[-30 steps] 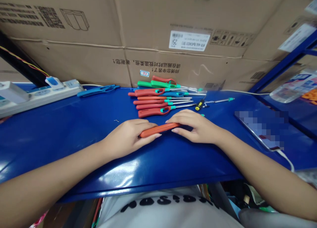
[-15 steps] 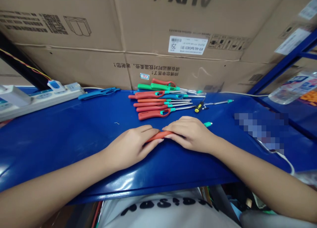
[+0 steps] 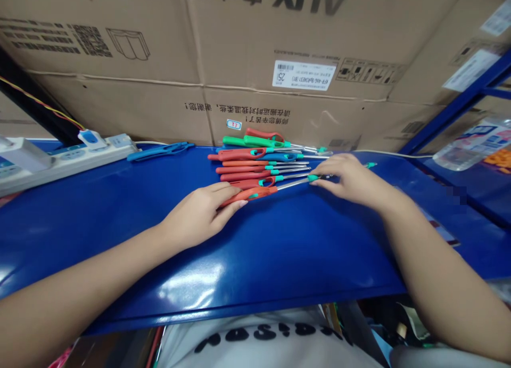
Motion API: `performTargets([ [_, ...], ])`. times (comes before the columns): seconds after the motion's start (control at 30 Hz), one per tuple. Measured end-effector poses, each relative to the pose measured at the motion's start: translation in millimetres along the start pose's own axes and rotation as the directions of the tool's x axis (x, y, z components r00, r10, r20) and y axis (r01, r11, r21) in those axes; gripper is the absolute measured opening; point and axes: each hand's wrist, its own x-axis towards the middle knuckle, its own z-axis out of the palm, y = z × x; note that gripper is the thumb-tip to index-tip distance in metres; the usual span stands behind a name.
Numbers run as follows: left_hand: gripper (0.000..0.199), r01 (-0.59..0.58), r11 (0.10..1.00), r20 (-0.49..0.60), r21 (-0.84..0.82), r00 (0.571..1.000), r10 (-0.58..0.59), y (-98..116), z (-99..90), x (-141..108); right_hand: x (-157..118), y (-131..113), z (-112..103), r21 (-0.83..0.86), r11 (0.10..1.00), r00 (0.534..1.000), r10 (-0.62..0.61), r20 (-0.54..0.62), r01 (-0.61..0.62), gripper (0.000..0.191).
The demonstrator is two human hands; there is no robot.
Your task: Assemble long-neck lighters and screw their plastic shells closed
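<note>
An orange-red long-reach lighter (image 3: 258, 193) with a teal trigger lies at the front of a row of similar lighters. My left hand (image 3: 209, 208) is closed round its handle end. My right hand (image 3: 347, 179) has its thumb and fingers at the teal tip (image 3: 313, 178) of the same lighter's metal tube, in a pinch. A dark bit shows between these fingers, mostly hidden. Behind are several red, orange, green and blue lighters, among them a red one (image 3: 243, 154) and a green one (image 3: 255, 142), tubes pointing right.
Blue pliers-like tool (image 3: 159, 152) and a white power strip (image 3: 72, 157) lie at the back left of the blue table (image 3: 255, 261). A cardboard box (image 3: 239, 91) walls off the back. A clear plastic bottle (image 3: 467, 144) is at the right, with a partly blurred-out flat object (image 3: 439, 227) nearby.
The orange-red lighter has moved away from me, up to the front of the row. My left hand slid forward and left; my right hand moved forward and right, covering the yellow-and-black screwdriver's place.
</note>
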Motion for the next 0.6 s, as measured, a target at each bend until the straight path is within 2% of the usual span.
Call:
performTargets([
  [0.13, 0.033, -0.032, 0.999, -0.012, -0.034, 0.999, 0.032, 2.8, 0.0, -0.2, 6.0, -20.5, 1.8, 0.141, 0.983, 0.993, -0.118, -0.001, 0.117, 0.017],
  [0.23, 0.029, -0.043, 0.996, -0.005, -0.084, 0.999, 0.043, 6.0, 1.1, -2.0, 6.5, -43.7, 9.2, 0.151, 0.971, 0.983, -0.185, -0.016, 0.185, 0.02],
  [0.4, 0.027, -0.01, 0.983, -0.034, -0.181, 0.999, 0.004, 9.1, 5.9, -5.0, 0.7, -67.6, 23.5, -0.027, 0.972, 0.967, -0.236, -0.093, 0.234, 0.024],
  [0.5, 0.034, 0.079, 0.949, 0.029, -0.305, 0.997, -0.073, 10.0, 8.7, -4.3, -1.2, -73.7, 25.2, -0.11, 0.948, 0.943, -0.31, -0.122, 0.297, 0.023],
  [0.6, 0.037, 0.122, 0.918, 0.084, -0.378, 0.992, -0.098, 12.2, 9.9, -3.6, -1.4, -79.3, 23.6, -0.171, 0.925, 0.93, -0.357, -0.09, 0.338, 0.026],
])
